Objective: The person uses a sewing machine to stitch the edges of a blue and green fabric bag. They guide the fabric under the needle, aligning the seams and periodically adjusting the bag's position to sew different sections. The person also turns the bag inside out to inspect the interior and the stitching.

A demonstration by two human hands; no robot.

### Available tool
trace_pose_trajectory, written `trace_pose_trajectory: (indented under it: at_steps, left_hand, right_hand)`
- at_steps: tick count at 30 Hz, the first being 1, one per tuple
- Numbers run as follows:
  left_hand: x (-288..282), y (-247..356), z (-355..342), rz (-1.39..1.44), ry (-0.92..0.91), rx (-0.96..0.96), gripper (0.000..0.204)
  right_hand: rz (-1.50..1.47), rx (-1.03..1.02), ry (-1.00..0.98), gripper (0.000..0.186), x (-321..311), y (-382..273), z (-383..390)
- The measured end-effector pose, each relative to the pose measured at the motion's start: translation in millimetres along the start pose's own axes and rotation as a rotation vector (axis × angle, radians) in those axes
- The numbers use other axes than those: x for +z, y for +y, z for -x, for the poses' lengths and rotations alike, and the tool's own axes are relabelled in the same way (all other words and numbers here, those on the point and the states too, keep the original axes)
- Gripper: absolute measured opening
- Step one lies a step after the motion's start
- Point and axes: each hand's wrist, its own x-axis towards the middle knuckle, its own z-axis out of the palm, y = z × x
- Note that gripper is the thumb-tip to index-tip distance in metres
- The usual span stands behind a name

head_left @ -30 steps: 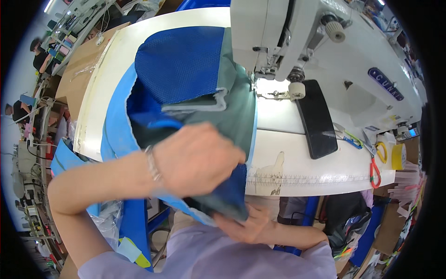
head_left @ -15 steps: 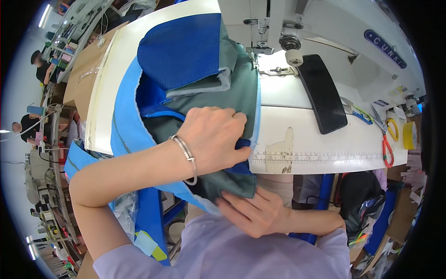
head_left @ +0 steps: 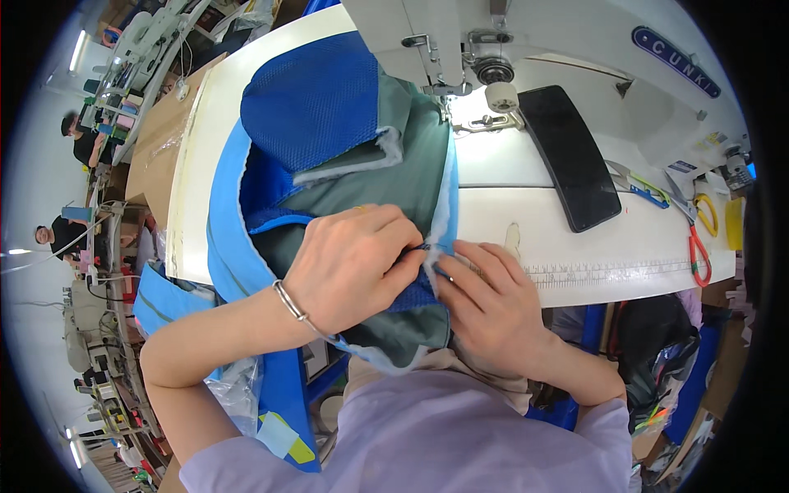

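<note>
A padded fabric piece of blue mesh (head_left: 312,99), grey-green lining (head_left: 374,185) and light-blue border (head_left: 226,222) lies on the white sewing table, its front part hanging over the near edge. Its right edge runs up to the presser foot (head_left: 445,103) of the sewing machine. My left hand (head_left: 353,267), a bracelet at its wrist, is closed in a pinch on the fabric near that edge. Facing it, my right hand (head_left: 497,308) grips the same whitish, fluffy edge between thumb and fingers. Between the fingertips the fabric is partly hidden.
A black phone (head_left: 569,156) lies right of the presser foot. Beyond it are scissors (head_left: 699,255) with red handles, more cutting tools, and yellow tape (head_left: 734,223). A ruler strip (head_left: 604,273) runs along the near table edge. Two people work at far left.
My right hand has moved up from below the hanging fabric to its right edge and now pinches it. My left hand has shifted slightly down-left and closed into a pinch.
</note>
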Motion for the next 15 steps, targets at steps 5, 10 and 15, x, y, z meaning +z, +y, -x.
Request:
trace_pose_trajectory:
  at_steps: [5, 10, 15]
  left_hand:
    - [8.5, -1.7, -6.5, -0.002, 0.094, 0.196, 0.014]
    - [17.7, -7.3, -8.0, -0.01, 0.089, 0.274, 0.015]
    - [27.1, -11.2, -9.3, -0.018, 0.052, 0.288, 0.015]
  right_hand:
    - [-0.024, -0.071, 0.015, 0.021, 4.3, 1.6, 5.6]
    - [-0.03, -0.111, 0.003, 0.018, 3.2, 2.6, 8.4]
    - [-0.051, -0.135, -0.085, 0.017, -5.7, 5.1, 5.8]
